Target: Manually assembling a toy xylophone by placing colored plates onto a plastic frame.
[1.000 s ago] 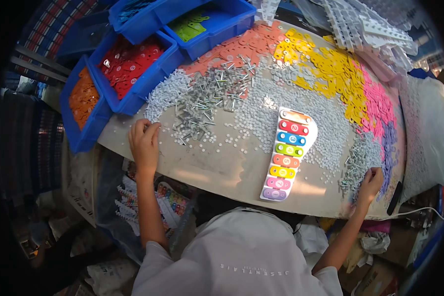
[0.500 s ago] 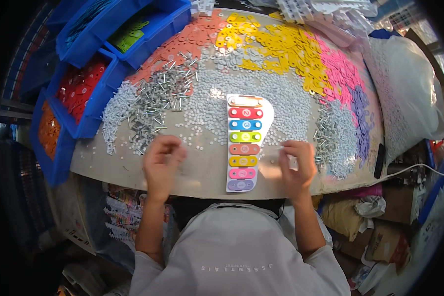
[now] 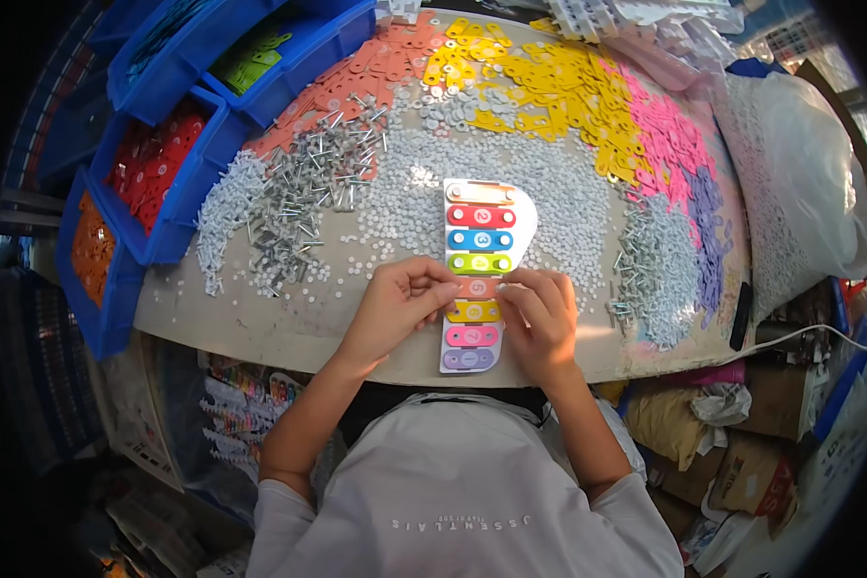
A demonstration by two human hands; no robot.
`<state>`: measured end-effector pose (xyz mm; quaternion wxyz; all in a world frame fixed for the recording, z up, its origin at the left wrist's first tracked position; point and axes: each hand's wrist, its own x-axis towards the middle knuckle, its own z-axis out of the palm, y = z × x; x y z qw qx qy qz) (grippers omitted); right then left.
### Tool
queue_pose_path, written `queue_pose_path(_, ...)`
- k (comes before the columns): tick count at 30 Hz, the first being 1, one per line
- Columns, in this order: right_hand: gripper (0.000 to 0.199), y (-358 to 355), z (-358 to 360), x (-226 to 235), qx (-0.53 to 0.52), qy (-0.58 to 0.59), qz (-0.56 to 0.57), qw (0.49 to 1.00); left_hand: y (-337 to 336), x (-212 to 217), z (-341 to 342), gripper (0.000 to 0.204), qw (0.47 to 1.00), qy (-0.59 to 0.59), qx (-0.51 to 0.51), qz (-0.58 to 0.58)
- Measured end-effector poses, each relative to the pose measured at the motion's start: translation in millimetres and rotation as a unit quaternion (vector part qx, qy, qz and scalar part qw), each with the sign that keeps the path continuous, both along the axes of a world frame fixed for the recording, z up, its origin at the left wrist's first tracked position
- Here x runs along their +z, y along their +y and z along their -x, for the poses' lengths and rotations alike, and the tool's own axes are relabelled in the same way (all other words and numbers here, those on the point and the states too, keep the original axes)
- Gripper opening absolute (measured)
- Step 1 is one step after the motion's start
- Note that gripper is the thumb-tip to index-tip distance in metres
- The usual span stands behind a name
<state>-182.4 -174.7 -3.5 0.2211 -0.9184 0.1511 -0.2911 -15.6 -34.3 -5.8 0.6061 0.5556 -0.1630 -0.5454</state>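
A toy xylophone with a white base (image 3: 523,223) lies upright before me, its coloured bars stacked from far to near. My left hand (image 3: 400,306) pinches at the left end of the salmon bar (image 3: 478,288); my right hand (image 3: 541,318) does the same at its right end. Whatever small pieces the fingertips hold are hidden. White round caps show on the ends of the orange, red, blue and green bars. Nearer to me, the yellow bar (image 3: 473,311), pink bar (image 3: 472,335) and purple bar (image 3: 468,359) show bare holes.
Small white caps (image 3: 409,207) spread beyond the xylophone. Metal pins (image 3: 299,207) and white plastic pieces (image 3: 226,217) are heaped at left, more at right. Loose salmon, yellow, pink and purple bars (image 3: 705,246) line the far edge. Blue bins (image 3: 178,217) stand left; a white sack (image 3: 790,183) right.
Both hands have come inward from either side of the xylophone and now meet the ends of the salmon bar. The xylophone has barely shifted.
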Motion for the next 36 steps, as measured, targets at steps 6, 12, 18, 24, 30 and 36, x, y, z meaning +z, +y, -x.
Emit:
queue_pose_path(6, 0.009, 6.7, 4.4, 5.8, -0.065, 0.033, -0.272, 0.96, -3.3, 1.5, -4.0, 0.008, 1.0, 0.006, -0.003, 0.007)
queue_pose_path(12, 0.01, 7.0, 5.8, -5.8, -0.082, 0.027, -0.477, 0.875, -4.4, 4.3, -6.1, 0.027, 0.999, 0.013, -0.035, -0.025)
queue_pose_path(18, 0.029, -5.1, 0.4, 3.9, -0.093, 0.057, -0.63, 0.769, -15.4, 3.1, -10.2, 0.072, 0.99, -0.106, -0.06, -0.074)
queue_pose_path(24, 0.035, -19.6, -1.6, 9.6, -0.077, 0.17, -0.641, 0.744, -24.4, 7.2, -20.2, 0.091, 0.992, -0.04, -0.121, -0.008)
queue_pose_path(30, 0.033, -20.2, -2.2, 9.7, -0.07, 0.193, -0.632, 0.748, -27.3, -4.5, -24.4, 0.089, 0.986, -0.086, -0.145, 0.01)
queue_pose_path(36, 0.034, -13.7, -8.2, 4.7, -0.068, 0.154, -0.648, 0.743, -25.1, -14.1, -19.4, 0.072, 0.988, -0.106, -0.112, 0.028)
